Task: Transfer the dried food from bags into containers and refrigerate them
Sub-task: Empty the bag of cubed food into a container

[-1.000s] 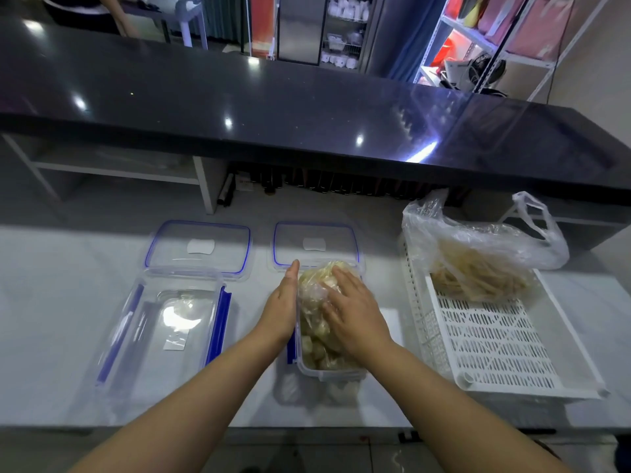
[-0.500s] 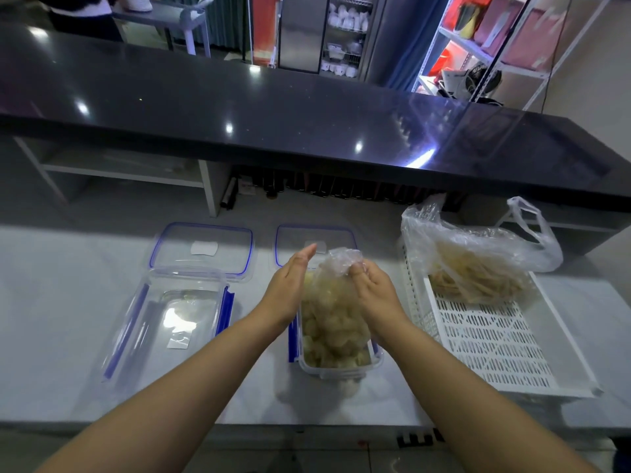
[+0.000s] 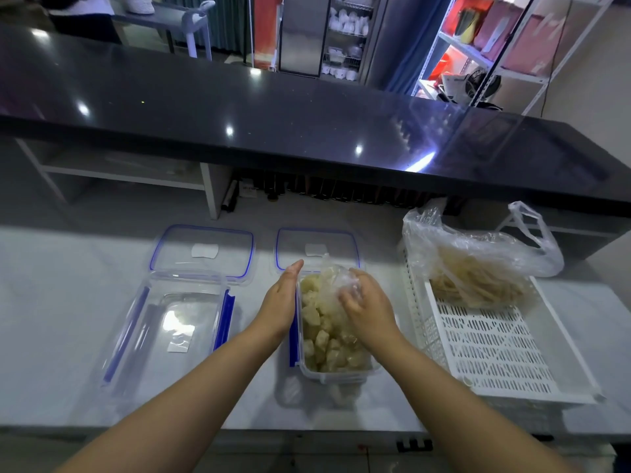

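Observation:
A clear container (image 3: 336, 375) with blue clips sits in the middle of the white counter, filled with pale yellow dried chunks (image 3: 322, 336). My right hand (image 3: 367, 308) grips the crumpled clear bag (image 3: 336, 279) above the container's far end. With straight fingers, my left hand (image 3: 280, 303) lies flat against the container's left wall. Its lid (image 3: 317, 245) lies just behind it. An empty clear container (image 3: 170, 331) stands to the left, with a lid (image 3: 203, 250) behind it. A second bag (image 3: 478, 268) of dried strips rests in the white tray (image 3: 495, 353) on the right.
A black raised countertop (image 3: 273, 114) overhangs the back of the work surface. Dark bottles (image 3: 341, 191) line the recess under it. The white counter's front edge (image 3: 307, 430) runs just below the containers. Shelves and a cabinet stand beyond the counter.
The bag stood lifted and full of chunks over the container; now the chunks lie in the container and my right hand has come down, bunching the near-empty bag. My left hand stayed at the container's side.

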A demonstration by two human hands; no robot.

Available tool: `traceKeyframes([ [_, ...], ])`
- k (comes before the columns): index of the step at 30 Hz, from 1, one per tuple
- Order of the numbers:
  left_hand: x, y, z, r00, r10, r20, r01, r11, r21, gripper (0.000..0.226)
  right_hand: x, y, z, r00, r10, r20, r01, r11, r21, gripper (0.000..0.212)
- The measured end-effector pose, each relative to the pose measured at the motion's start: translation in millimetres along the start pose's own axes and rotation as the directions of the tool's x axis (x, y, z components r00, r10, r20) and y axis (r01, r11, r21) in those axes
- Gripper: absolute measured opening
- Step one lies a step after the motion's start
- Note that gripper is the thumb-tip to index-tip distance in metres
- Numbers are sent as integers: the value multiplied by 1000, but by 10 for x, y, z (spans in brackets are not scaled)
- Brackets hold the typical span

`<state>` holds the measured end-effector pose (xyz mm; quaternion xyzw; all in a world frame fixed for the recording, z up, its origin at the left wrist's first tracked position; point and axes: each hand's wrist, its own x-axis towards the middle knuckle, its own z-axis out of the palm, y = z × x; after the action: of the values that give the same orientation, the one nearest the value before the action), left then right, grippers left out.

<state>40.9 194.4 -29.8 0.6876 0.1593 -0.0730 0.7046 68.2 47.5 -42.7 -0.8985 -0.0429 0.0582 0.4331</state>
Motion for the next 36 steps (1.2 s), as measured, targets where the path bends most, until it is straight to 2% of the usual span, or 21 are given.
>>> traceKeyframes([
  [2,-55,15,14,1000,-27,6,27,999,-41,46,-62,14,46,998,2,69,1,1000,-30,47],
  [10,-103,-5,58,999,-31,28,33,998,-59,47,-278,65,92,990,-48,131,80,965,-251,51],
  [15,-83,-22,61,999,-32,33,34,998,-53,41,-261,90,138,968,-180,174,244,831,-500,53],
  [18,-55,-57,57,999,-28,23,29,999,-40,46,-118,100,152,964,-164,210,250,830,-499,53],
  [23,-20,-95,12,1000,-13,7,14,999,-33,42,64,162,79,973,-150,177,215,873,-438,50],
  [27,22,-229,-100,998,55,-2,-54,994,99,40,41,81,40,965,-228,131,261,884,-387,43],
  [30,65,-371,-156,997,73,17,-75,972,224,46,7,47,81,911,-344,229,410,818,-402,37],
  [33,81,-427,-166,996,79,35,-85,966,246,54,-22,58,124,872,-336,356,470,775,-422,39],
  [36,91,-450,-170,996,73,54,-84,964,252,62,-36,92,98,840,-351,414,526,717,-458,39],
])
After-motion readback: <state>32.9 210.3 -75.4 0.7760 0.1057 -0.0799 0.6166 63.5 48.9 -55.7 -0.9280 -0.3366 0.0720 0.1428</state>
